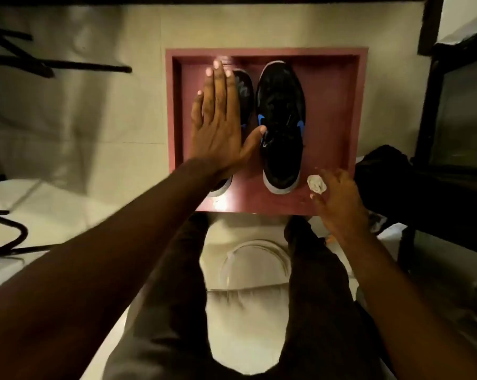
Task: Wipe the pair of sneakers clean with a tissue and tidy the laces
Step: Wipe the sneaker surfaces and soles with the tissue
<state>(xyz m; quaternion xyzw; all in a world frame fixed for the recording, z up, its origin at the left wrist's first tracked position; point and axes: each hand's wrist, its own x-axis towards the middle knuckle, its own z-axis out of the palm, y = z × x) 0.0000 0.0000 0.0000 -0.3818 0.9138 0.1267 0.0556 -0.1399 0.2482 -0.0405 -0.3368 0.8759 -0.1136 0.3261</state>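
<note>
Resting side by side in a red tray (352, 111) are two black sneakers with blue accents: the left sneaker (244, 89) and the right sneaker (282, 127). No brand or writing is legible. One left hand (218, 124) lies flat, fingers straight, over the left sneaker. One right hand (339, 201), fingers loosely spread, touches one crumpled tissue (316, 184) on the tray's near right corner.

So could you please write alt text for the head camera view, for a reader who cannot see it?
A pair of black sneakers with blue accents stands in a shallow reddish-brown wooden tray; the left hand lies flat over the left one. The right hand reaches a crumpled white tissue at the tray's near right corner.
</note>
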